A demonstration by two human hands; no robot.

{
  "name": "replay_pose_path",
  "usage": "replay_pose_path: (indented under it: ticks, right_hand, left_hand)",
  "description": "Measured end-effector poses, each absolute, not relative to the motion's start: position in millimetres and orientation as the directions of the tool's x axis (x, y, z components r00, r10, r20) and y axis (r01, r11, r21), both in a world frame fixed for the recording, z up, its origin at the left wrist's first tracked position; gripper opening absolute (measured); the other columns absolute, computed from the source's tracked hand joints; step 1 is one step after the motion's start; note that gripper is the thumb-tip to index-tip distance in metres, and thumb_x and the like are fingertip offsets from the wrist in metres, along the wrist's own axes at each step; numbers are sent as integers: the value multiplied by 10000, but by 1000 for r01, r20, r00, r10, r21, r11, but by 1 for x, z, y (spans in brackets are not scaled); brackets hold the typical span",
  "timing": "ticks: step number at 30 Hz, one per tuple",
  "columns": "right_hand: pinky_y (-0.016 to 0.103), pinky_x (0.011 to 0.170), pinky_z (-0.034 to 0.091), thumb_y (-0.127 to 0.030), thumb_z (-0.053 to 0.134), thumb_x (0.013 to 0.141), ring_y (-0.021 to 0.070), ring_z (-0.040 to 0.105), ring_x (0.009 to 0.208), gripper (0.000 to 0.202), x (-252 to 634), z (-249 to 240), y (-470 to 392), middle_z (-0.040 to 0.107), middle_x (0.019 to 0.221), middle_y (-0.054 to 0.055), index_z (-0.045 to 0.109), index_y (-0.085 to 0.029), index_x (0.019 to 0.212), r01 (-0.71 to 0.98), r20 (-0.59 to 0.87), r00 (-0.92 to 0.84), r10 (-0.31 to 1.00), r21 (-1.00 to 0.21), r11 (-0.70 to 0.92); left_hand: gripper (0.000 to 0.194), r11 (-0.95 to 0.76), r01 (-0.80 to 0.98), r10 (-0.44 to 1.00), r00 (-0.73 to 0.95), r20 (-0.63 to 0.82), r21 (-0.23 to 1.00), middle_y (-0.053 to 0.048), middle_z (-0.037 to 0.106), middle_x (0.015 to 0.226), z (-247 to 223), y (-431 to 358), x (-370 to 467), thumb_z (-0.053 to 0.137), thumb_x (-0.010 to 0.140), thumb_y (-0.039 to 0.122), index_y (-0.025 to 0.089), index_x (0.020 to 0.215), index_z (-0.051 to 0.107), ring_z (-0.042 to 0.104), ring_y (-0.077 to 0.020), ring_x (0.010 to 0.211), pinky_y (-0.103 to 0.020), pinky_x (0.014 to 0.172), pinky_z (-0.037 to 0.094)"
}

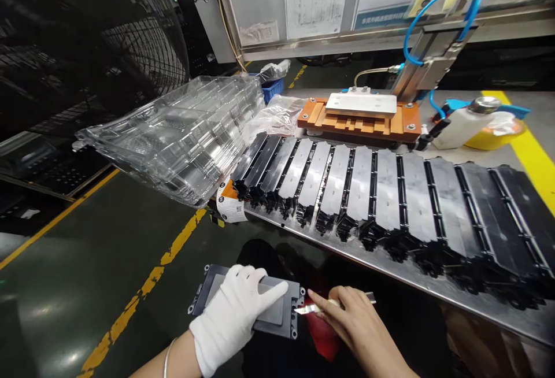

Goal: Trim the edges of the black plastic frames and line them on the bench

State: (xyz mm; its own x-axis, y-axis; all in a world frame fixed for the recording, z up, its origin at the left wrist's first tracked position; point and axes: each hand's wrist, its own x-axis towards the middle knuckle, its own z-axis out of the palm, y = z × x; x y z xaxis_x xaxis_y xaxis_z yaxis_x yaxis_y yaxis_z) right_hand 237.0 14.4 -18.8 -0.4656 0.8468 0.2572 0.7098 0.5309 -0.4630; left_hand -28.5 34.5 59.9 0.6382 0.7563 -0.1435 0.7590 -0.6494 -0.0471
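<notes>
My left hand (236, 311), in a white glove, grips a dark grey rectangular plastic part (277, 321) with small ringed lugs at its corners. The thumb lies across the part's top face, and the fingers curl over its far edge. My bare right hand (347, 314) is closed round a utility knife (319, 307). Its pointed blade touches or nearly touches the part's right end, beside the small clips there; I cannot tell which. Both hands are low in front of my lap, below the bench edge. Something red (323, 337) shows under the right hand.
Several dark plastic parts (338, 175) stand in a row along the metal bench (347, 251). Behind them sits an orange fixture (312, 118) with a pneumatic press (433, 66). Clear plastic trays (173, 135) overhang at left, near a large fan (143, 37). A white bottle (459, 126) stands at right.
</notes>
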Motion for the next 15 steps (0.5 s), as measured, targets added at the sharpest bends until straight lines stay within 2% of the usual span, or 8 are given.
replay_pose_path:
  ticks: [4,10,15]
  right_hand:
    - [293,614,514,-338,419,1013,174,624,688,324,238,-23,16,647,804,31,610,-334,1276,700,261,-495,829,-445,559]
    - [302,631,530,-219,486,978,177,625,715,348,235,-25,19,648,839,38,598,-331,1288,669,293,-521,802,-443,597]
    - [292,622,530,-289,433,1008,176,645,707,320,235,-18,20,676,831,44,620,-320,1267,664,260,-528,808,-467,584]
  left_hand:
    - [827,-695,719,702,671,-238,-22,-112,600,1154,73,44,-28,549,612,-8,352,1348,432,601,-287,911,-466,788,500]
    - [868,-757,652,591,713,-376,46,-83,590,1150,94,59,-25,649,562,53,368,1340,428,586,-281,910,-416,755,489]
    - [821,-763,643,571,715,-402,59,-65,600,1120,98,63,-24,667,542,75,370,1280,461,586,-282,897,-410,737,493]
